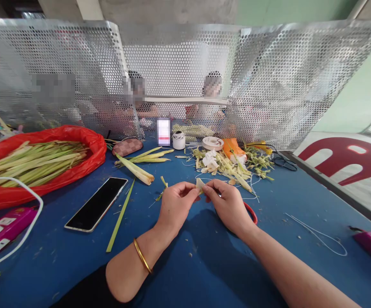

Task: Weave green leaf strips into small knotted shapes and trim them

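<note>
My left hand [178,201] and my right hand [225,201] meet over the blue table. Between both hands' fingertips is a small pale piece of plant leaf [199,184], pinched from each side. A red curved handle [251,214], perhaps of scissors, shows beside my right hand; the rest of that tool is mostly hidden under the hand. Just left of my left hand lies a small tied bit of green leaf [164,183]. Behind my hands is a heap of pale and green leaf scraps [233,169] with white thread among them.
A red plastic bag [100,149] full of long leaf strips stands at left. On the table [204,273] lie a dark phone [97,205], a long green strip [121,216], thicker stalks [137,169], a tape roll [213,143] and purple power strips. Beyond a perforated metal screen [179,55] sit people.
</note>
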{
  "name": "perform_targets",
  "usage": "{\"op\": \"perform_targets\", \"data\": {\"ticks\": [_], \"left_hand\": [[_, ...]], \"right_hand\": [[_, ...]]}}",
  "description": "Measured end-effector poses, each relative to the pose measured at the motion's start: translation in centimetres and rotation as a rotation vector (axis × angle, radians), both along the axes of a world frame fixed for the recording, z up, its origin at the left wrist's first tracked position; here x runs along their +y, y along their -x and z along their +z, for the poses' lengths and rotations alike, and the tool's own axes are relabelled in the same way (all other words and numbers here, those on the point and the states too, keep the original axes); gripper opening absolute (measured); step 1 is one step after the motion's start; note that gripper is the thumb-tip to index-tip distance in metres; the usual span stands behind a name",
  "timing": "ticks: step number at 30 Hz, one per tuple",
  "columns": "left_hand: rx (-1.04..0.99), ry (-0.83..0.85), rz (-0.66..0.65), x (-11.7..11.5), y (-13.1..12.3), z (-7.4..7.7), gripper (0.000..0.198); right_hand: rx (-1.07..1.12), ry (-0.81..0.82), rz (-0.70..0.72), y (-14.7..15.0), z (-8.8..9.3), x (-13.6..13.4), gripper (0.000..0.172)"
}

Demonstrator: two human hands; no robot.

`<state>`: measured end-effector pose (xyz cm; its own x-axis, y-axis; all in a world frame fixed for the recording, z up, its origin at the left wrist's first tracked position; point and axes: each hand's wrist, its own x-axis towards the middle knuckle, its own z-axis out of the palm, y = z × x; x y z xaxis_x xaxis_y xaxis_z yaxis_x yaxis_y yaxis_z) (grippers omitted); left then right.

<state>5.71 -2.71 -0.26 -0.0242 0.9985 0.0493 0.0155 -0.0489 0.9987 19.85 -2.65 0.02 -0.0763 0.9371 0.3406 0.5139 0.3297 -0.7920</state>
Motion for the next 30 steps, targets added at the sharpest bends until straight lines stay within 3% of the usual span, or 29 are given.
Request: {"op": "perform_targets", "data": {"ticks": [7, 13, 20, 30], "left_hand": [[0.18, -0.094, 0.006, -0.2, 0.2, 0.1, 0.012], [-0.113, 0.12, -0.025, -0.1, -0.1, 0.7, 0.009], [-0.154, 0.17, -0.019, -0.3, -0.2, 1.0, 0.011], [-0.193, 0.201, 0.006, -0.1, 0.3, 1.1, 0.01]], "right_hand": [[0.057, 0.034, -0.005, 0.0, -0.1, 0.1, 0.033], [0.247, 0.105, 0.09, 0.2, -0.4, 0.3, 0.022], [0.448, 0.158, 0.116, 0.3, -0.7, 0.4, 0.019], [0.226, 0.053, 0.089, 0.0, -0.3, 0.3, 0.007]]}}
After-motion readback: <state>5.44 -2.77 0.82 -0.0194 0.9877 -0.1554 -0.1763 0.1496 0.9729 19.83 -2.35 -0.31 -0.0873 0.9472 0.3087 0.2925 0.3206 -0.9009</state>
